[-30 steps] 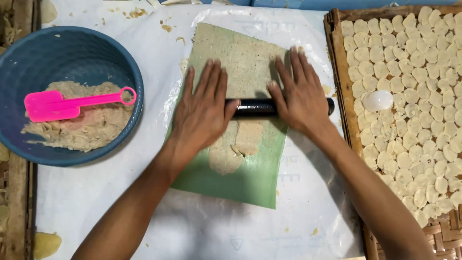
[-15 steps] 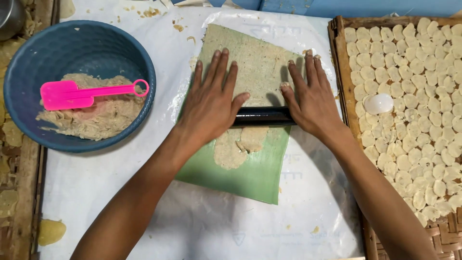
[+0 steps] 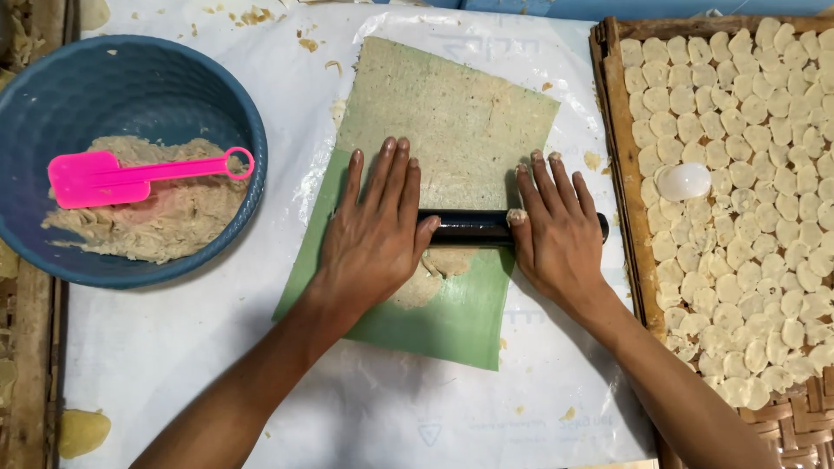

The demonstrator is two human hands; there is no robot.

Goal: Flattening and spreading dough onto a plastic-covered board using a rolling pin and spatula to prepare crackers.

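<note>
While both palms press down, the left hand (image 3: pixel 375 233) and right hand (image 3: pixel 556 227) cover a black rolling pin (image 3: pixel 473 227), fingers flat, unclenched. Dough (image 3: pixel 452 122) beneath stays partly hidden.

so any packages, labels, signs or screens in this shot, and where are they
No packages, signs or screens.
Clear plastic sheet over the work surface, under the green mat: faint grey print near its top edge and a small triangle mark near its bottom edge, too pale to make out.
Both hands press a black roller, which shows no label.
</note>
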